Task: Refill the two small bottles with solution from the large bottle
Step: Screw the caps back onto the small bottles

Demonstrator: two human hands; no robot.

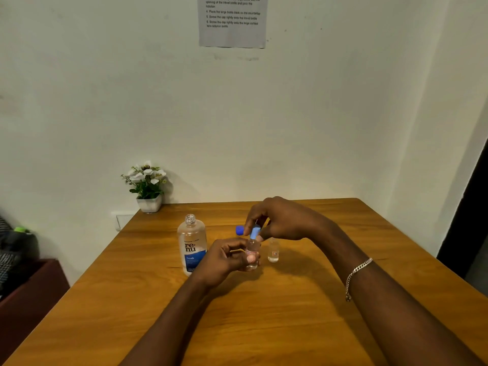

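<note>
At the far left corner of the table [290, 326] stands a small flower pot [148, 190], out of the way. Nearer the middle, the large bottle [192, 244] stands upright with its neck open, ready for pouring. The dark blue cap [239, 230] lying behind the hands is probably its own. The left hand [227, 256] curls around a small bottle [252, 253] and keeps it upright so it cannot turn. From above, the right hand [280, 220] pinches the light blue cap [255, 231] on its neck between thumb and fingertips; whether screwing on or off, I cannot tell. The second small bottle [273, 251] waits just beside, on the right.
</note>
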